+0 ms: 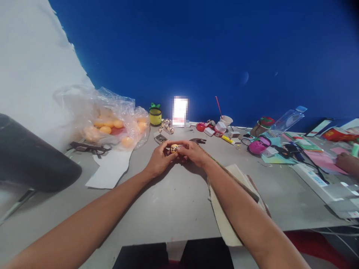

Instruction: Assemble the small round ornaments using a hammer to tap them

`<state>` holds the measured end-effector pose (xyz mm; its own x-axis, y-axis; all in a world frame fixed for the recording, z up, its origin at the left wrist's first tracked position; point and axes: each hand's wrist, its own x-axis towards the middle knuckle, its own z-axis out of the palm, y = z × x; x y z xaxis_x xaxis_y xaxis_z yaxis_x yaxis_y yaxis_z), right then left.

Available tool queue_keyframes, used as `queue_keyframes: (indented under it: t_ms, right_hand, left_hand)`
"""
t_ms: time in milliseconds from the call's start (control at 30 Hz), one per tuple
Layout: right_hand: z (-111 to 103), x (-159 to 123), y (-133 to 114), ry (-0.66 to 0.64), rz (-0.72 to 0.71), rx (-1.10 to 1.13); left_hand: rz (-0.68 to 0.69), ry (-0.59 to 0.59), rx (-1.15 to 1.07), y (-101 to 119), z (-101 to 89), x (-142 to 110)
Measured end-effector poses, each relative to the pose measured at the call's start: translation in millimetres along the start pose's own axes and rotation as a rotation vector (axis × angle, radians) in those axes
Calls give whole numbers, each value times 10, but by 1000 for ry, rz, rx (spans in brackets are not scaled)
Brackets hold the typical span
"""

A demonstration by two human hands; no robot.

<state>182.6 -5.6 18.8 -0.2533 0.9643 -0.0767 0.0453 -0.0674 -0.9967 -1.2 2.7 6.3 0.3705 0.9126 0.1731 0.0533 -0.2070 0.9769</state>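
Both hands meet over the middle of the grey table. A small round yellow-gold ball with dark and shiny spots sits between them. My left hand has its fingers curled round the ball's left and far side. Thumb and fingers of my right hand press on it from the right. A small open box of dark metallic bits lies just beyond my left hand. Behind it is a cluster of shiny metallic balls. A hammer lies partly hidden under my right forearm.
At left are a clear bag of orange fruit, glasses, white paper and a dark cylinder. A folded cloth lies under my right arm. Rightward are a glue tube, power strip and another person's hand.
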Motion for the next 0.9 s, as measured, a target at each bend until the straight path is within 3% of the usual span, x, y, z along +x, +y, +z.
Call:
queue_keyframes:
  t_ms: [233,367,500,667,900]
  right_hand:
    - [-10,17,34,34,37,57]
    - [-22,56,76,191,-66,-217]
    - [-52,66,54,331,-132,-404]
    - [-59,54,-67,258,-62,-379]
    - [46,328,-386,110,-61,-780]
  left_hand:
    - [-20,6,-11,-64,-21,28]
    - [-35,16,7,-22,-18,21]
    - [-17,-124,45,24,-16,-10]
    - [27,-232,166,35,-25,-32]
    - [65,-220,208,90,7,-77]
